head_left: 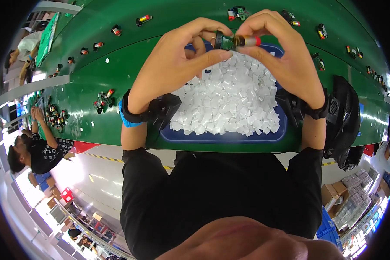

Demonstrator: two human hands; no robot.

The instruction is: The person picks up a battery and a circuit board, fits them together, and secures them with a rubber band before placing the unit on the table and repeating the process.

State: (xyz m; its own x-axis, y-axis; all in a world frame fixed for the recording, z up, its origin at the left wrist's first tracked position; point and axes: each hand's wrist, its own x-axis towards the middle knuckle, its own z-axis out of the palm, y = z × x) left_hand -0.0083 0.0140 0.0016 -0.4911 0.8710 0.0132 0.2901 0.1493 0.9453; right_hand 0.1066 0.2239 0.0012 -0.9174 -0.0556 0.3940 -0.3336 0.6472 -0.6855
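Over the far part of a blue tray, my two hands meet around a small electronic assembly. My left hand pinches its green circuit board, which has a round black part at one end. Fingers and thumb of my right hand close around the cylindrical battery, gold and silver with a red end, beside the board. Whether a wire joins the two is too blurred to tell. Below my hands, the tray holds a heap of small white square pieces.
Similar board-and-battery assemblies lie scattered over the green bench, some along its far strip. A black bag sits right of my right forearm. At the left, another person works beside a cluster of assemblies.
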